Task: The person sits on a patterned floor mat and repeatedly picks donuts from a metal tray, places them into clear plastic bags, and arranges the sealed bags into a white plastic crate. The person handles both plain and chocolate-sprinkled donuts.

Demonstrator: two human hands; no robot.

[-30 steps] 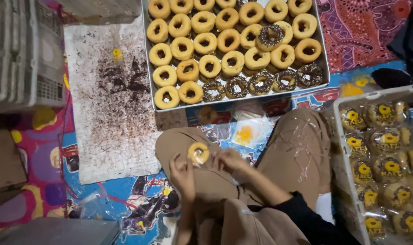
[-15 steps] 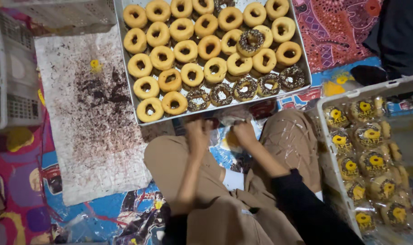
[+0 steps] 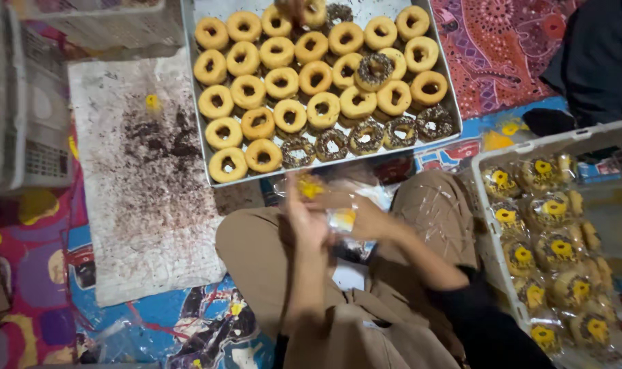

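My left hand (image 3: pixel 304 220) and my right hand (image 3: pixel 368 219) are held together above my lap, just in front of the metal tray (image 3: pixel 203 147). Between them is a clear plastic bag (image 3: pixel 342 219) with a yellow patch, and both hands grip it. The view is blurred, so I cannot tell whether anything is inside the bag. More clear bags with yellow labels (image 3: pixel 309 186) lie on the floor next to the tray's near edge. The tray holds several rows of plain ring doughnuts (image 3: pixel 290 115) and some with chocolate sprinkles (image 3: pixel 366 137).
A white cloth (image 3: pixel 150 205) dusted with chocolate sprinkles lies to the left of the tray. At the right stands a white crate (image 3: pixel 485 198) of bagged doughnuts. A white basket (image 3: pixel 24 102) is at far left. Another person's hand (image 3: pixel 294 8) touches the tray's far end, and a dark-clothed person (image 3: pixel 598 61) sits at upper right.
A second ago my hands held a doughnut over my lap. They then reached forward to the bags by the tray and now hold a clear bag. The camera has tilted.
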